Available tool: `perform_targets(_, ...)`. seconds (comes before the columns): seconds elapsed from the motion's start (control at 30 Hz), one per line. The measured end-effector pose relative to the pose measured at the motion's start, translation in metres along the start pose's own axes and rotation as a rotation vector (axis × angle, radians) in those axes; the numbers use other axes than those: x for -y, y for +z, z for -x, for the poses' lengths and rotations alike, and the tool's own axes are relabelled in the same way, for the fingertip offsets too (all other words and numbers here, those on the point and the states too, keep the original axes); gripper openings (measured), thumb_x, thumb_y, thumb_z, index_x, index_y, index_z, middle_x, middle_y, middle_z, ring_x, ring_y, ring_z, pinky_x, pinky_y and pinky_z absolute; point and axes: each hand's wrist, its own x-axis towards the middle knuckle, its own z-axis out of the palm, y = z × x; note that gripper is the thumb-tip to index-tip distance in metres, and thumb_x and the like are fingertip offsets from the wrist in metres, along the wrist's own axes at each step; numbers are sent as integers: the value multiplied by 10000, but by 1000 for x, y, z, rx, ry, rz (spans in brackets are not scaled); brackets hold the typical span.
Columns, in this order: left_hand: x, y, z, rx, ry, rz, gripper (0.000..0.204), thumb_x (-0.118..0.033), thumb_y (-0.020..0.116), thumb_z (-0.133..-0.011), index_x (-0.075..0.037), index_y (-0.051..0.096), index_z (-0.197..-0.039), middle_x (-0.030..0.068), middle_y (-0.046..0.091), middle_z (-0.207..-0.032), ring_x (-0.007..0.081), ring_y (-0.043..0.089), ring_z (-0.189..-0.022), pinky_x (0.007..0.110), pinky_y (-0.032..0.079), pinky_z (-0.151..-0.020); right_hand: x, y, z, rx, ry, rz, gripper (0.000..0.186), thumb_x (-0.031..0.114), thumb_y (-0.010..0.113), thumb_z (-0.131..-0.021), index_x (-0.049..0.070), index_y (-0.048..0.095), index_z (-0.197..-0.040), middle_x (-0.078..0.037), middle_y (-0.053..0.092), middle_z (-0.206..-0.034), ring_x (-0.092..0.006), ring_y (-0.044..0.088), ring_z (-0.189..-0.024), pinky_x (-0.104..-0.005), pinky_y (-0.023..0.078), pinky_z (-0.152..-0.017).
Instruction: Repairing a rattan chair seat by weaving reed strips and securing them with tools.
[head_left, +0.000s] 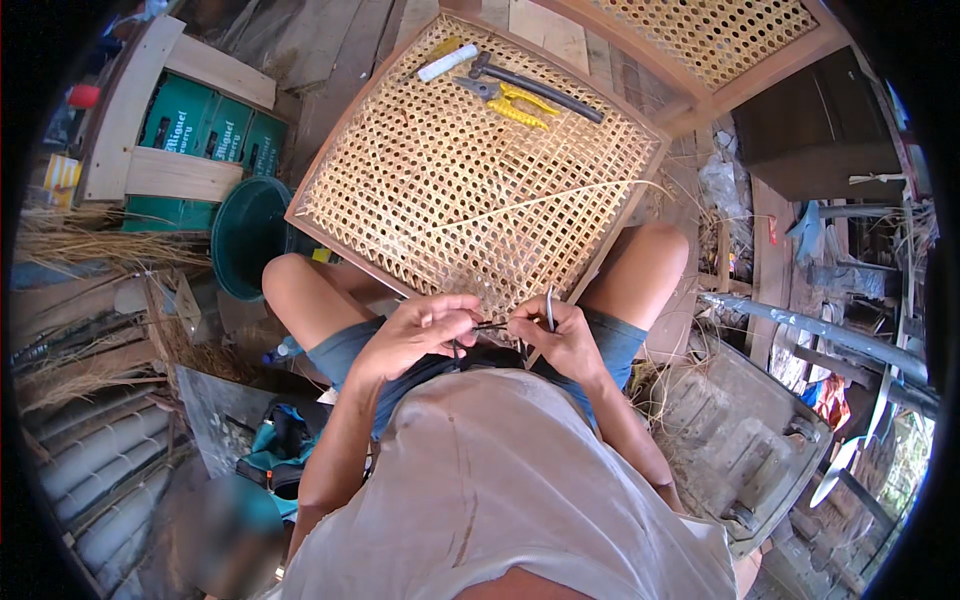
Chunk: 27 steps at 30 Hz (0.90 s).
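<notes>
Green crates (190,120) and a green bucket (228,270) stand at left, beside a seated person's bare knee. The left hand (425,328) curls its fingers near one end of a thin dark piece (490,326); whether its grip pinches or merely touches cannot be told. A cane panel (430,170) in a wooden frame lies before the knees, bearing a white stick (447,62), yellow-handled pliers (510,101), a hammer (540,88) and a loose cane strand (600,187). The right hand (558,332) has its grip closed around a slender grey metal tool (549,308). The panel looks light and fairly stiff — best held by its wooden rim, while the strand, likely springy and prone to split, would suit a soft fingertip hold near its end.
</notes>
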Motion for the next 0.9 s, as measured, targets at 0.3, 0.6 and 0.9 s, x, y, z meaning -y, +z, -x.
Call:
perform_targets(0.3,-77,-72,-61,-437,563,-597,182,-88,761,-881,-50,717,-1053,-8,712,-931,85,659,-797,248,533,-731,-5,-16,-17,-320,-31,125,316,70,626,-1010,3,588,-1316,-24,664,-880,-78,602,-825,-240,479,-749)
perform_targets(0.6,-105,-144,-149,-1090,698,-1354,349,-270,720,-899,-156,662,-1224,103,647,-1264,321,632,-1137,518,470,-967,-14,1,13,-184,-24,187,226,108,612,-1008,-16,624,-1197,-57,673,-821,-124,621,-779,-300,519,-739)
perform_targets(0.9,-49,-71,-137,-555,940,-1225,332,-217,668,-951,-52,653,-1239,156,646,-1207,370,587,-1102,507,450,-939,-16,-12,14,-94,34,240,318,188,638,-998,10,586,-1256,-127,656,-791,-191,651,-675,-370,520,-616)
